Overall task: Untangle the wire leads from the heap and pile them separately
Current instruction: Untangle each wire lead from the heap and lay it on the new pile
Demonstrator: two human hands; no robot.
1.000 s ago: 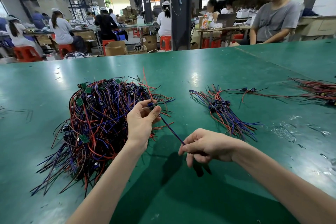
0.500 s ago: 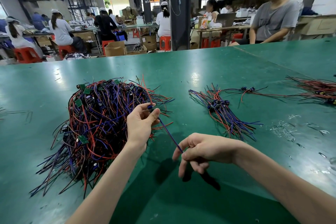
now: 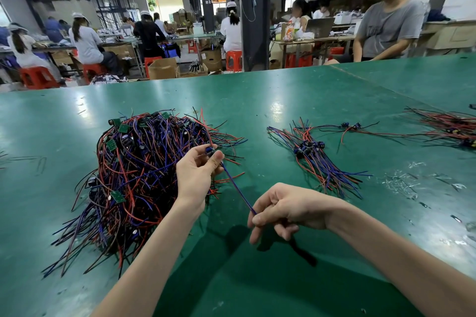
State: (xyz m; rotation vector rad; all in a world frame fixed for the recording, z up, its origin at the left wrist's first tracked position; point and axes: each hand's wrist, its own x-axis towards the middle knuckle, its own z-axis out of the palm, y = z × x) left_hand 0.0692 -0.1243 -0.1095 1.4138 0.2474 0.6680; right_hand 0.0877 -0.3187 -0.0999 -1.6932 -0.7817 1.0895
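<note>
A big tangled heap (image 3: 139,175) of red, blue and black wire leads with small green boards lies on the left of the green table (image 3: 296,100). My left hand (image 3: 198,175) pinches the dark connector end of one blue wire lead (image 3: 238,192) at the heap's right edge. My right hand (image 3: 286,210) pinches the same lead's other end between thumb and forefinger, so the lead runs taut between both hands. A smaller sorted pile (image 3: 316,159) of leads lies to the right.
Another bunch of leads (image 3: 453,128) sits at the far right edge, with a few loose leads (image 3: 353,128) between it and the sorted pile. Scraps litter the table's right side (image 3: 412,180). A seated person (image 3: 386,26) is across the table.
My right hand has shifted slightly, its fingers spreading and then regripping the blue lead's end. The left hand keeps its hold on the connector; the heap is unmoved.
</note>
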